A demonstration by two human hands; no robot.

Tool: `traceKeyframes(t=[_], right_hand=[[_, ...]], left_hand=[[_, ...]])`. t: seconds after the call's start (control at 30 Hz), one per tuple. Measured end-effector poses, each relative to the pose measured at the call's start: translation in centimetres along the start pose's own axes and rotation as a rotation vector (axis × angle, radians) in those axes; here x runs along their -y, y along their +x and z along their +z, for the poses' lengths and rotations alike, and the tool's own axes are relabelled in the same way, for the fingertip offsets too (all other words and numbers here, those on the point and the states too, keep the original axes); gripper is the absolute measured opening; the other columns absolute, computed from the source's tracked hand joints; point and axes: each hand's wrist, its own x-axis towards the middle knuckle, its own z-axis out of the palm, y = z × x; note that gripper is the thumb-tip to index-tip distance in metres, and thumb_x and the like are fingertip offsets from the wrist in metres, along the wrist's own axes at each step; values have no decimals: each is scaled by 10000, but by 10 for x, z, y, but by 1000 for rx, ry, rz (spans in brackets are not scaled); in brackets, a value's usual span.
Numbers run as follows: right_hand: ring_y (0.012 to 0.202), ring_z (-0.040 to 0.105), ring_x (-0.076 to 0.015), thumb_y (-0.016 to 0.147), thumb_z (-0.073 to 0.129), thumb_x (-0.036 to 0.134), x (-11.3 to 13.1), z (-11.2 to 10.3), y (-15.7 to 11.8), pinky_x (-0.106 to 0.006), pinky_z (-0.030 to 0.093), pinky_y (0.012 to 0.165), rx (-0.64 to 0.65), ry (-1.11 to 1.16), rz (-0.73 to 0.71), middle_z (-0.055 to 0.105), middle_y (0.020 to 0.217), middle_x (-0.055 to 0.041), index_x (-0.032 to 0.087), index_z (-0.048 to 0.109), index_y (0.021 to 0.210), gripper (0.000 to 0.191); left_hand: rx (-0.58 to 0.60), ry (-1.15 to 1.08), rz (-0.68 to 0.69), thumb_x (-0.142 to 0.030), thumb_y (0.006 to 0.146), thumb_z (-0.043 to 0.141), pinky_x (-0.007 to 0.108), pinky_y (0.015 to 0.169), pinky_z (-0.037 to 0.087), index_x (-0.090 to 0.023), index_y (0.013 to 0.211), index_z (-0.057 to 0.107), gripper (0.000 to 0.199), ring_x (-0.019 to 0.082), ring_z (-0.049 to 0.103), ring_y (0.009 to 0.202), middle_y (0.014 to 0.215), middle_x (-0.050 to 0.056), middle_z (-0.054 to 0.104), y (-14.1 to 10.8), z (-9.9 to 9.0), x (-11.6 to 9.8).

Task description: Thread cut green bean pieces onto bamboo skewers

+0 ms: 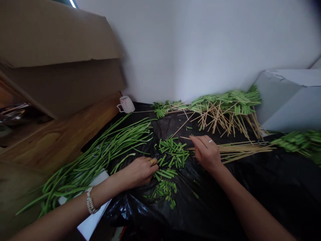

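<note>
The left hand (139, 172) is curled just beside cut green bean pieces (172, 152), one cannot tell if it holds any; the right hand (207, 154) pinches a bamboo skewer (185, 137) over black plastic sheet (215, 194)

A plain white wall (190, 43) rises behind everything and turns a faint corner near the middle, softly and evenly lit. At upper left, a cardboard box (55, 36) with a bent flap leans over a wooden board (62, 140) running along the left side. A black plastic sheet (273, 190) covers the surface. A white mug (126, 104) stands at the far edge by the wall, a pale grey package (288, 100) sits at right, and a bright strip (72, 4) shows at the top edge.
</note>
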Motion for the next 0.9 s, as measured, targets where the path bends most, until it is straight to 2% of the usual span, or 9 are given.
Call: traceKeyframes(t=[0.17, 0.33, 0.43, 0.57, 0.73, 0.9], right_hand=[[876, 569, -197, 847, 450, 68, 1, -1, 1, -344, 471, 801, -2, -2, -5, 664, 949, -102, 151, 569, 1239, 419], [879, 573, -201, 853, 442, 74, 2, -3, 3, -351, 478, 799, -11, -5, -5, 666, 942, -102, 158, 567, 1252, 427], [882, 570, -202, 845, 447, 59, 3, -3, 3, -350, 480, 797, -19, -3, -15, 665, 950, -103, 157, 559, 1258, 439], [897, 567, -205, 846, 432, 49, 2, -1, 3, -360, 482, 810, -26, 23, -23, 656, 952, -109, 150, 535, 1281, 458], [948, 565, -200, 859, 419, 44, 4, -2, 3, -365, 476, 842, -21, 56, -72, 649, 1001, -109, 161, 463, 1350, 507], [908, 585, -176, 871, 515, 111, 14, -13, 7, -329, 435, 775, -2, -50, -201, 668, 1003, -73, 221, 503, 1322, 465]], left_hand=[[-97, 84, 92, -113, 840, 502, 330, 658, 414, -199, 887, 512, 98, 193, 566, 750, 817, 44, 583, 6, 10, -5], [-168, 55, 115, -128, 868, 492, 317, 636, 405, -197, 874, 520, 75, 180, 566, 715, 779, 39, 589, 18, 16, -7], [-222, 56, 74, -204, 901, 480, 310, 634, 411, -191, 851, 535, 75, 176, 567, 704, 784, 45, 594, 32, 16, -9], [-231, 61, -37, -191, 904, 458, 293, 647, 425, -181, 883, 571, 116, 179, 589, 733, 817, 46, 616, 59, 8, -6], [-343, -140, -171, -186, 882, 498, 262, 673, 438, -199, 996, 618, 165, 177, 616, 823, 910, 45, 647, 91, 2, 13], [-542, -461, -230, -277, 890, 526, 258, 740, 450, -203, 1022, 646, 193, 156, 610, 832, 964, 48, 656, 99, 17, 23]])
